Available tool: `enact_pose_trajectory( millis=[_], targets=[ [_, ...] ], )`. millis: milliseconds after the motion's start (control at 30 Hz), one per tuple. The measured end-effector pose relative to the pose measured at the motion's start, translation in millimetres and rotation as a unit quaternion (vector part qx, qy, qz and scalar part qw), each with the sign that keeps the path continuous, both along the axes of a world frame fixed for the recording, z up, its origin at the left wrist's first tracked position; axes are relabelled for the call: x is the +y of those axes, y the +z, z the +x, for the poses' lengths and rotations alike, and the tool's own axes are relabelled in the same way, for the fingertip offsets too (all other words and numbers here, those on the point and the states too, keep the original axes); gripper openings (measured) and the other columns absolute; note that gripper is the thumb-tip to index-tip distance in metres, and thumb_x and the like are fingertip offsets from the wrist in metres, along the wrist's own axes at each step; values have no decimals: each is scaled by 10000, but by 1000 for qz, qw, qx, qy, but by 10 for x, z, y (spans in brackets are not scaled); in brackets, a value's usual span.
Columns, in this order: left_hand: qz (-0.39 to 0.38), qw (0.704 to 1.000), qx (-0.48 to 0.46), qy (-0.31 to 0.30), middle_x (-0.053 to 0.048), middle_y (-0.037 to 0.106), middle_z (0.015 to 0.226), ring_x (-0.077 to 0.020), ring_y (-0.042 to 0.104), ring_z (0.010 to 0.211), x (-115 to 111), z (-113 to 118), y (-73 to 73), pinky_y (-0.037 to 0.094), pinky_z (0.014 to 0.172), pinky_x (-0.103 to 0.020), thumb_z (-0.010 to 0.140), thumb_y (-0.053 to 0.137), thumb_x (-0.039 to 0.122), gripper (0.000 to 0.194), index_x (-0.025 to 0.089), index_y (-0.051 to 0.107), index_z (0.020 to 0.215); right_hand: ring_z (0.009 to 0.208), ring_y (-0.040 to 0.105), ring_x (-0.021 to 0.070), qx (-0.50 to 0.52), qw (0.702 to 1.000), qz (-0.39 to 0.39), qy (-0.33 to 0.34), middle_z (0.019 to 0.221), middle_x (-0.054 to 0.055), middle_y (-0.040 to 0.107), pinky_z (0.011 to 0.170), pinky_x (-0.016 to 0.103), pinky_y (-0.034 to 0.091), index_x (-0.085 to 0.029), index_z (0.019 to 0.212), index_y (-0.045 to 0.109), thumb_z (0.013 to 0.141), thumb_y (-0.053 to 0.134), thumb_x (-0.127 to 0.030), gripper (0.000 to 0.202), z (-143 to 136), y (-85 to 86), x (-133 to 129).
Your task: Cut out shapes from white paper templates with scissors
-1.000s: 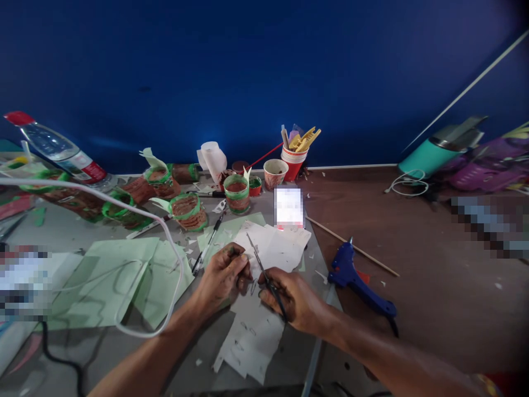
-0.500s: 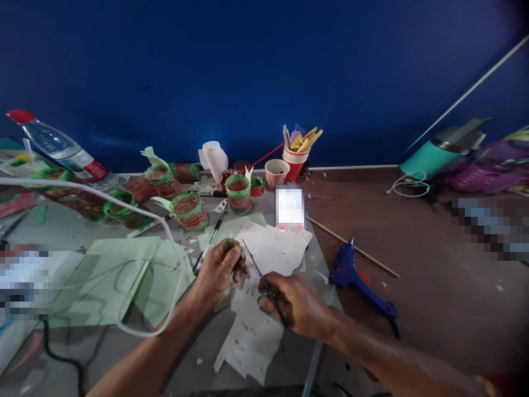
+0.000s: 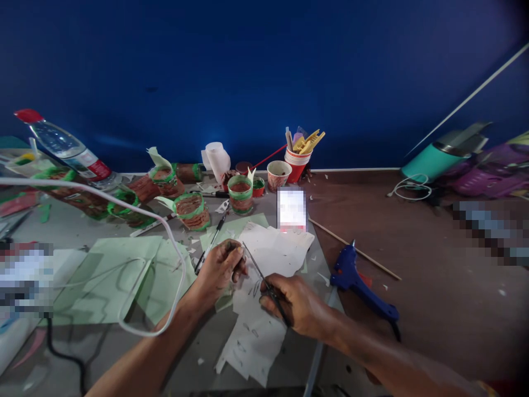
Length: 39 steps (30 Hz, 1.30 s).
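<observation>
My right hand [image 3: 291, 303] is closed round the dark handles of a pair of scissors [image 3: 255, 263]. Their narrow blades point up and left, the tips close to the fingertips of my left hand [image 3: 225, 264]. That hand is pinched; whatever sits between its thumb and fingers is too small to make out. Beneath both hands lies white paper [image 3: 278, 251] with torn or cut edges. A lower white paper piece [image 3: 252, 344] bears several small dark outlines.
A blue glue gun [image 3: 363, 281] and a wooden stick [image 3: 355, 248] lie to the right. Behind stand brown-and-green cups [image 3: 240, 194], a paper cup [image 3: 279, 175] and a red cup of tools [image 3: 296, 165]. A white cable [image 3: 179, 259] loops over green paper [image 3: 103, 275] at left.
The whole view has shifted slightly, so the table items sit a little further right and lower. Both hands keep almost the same pose, the scissor tips still by the left fingertips.
</observation>
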State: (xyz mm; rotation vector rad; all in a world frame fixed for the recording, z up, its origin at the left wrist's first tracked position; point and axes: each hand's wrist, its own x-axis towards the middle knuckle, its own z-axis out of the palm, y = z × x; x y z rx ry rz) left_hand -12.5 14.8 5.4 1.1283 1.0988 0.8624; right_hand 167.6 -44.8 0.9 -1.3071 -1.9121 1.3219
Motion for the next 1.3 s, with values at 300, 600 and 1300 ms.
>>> enact_pose_trajectory(
  millis=[300,600,1300],
  targets=[
    [-49,998,-22,-16,6,604,584,-102,540,407,-21,35,59,379,384,-202,776,574,399,265,170,451,725,512,351,77,217,957,-177,-78,593,-58,394,497,210,326,-169,840,488,712,647,-482,374,-38,20,22],
    [-59,993,-106,5,46,580,571,-100,547,456,2,1,-38,431,406,-203,716,671,288,279,178,457,856,491,325,66,219,955,-183,-81,569,-75,380,482,204,300,-162,815,493,696,669,-471,375,-23,45,45],
    [-43,992,-117,8,57,542,600,-130,578,550,-14,25,33,395,410,-185,606,683,176,450,189,433,979,517,371,90,30,997,-76,-6,592,-45,457,457,184,302,-171,819,541,762,579,-281,130,-6,8,37]
  ],
)
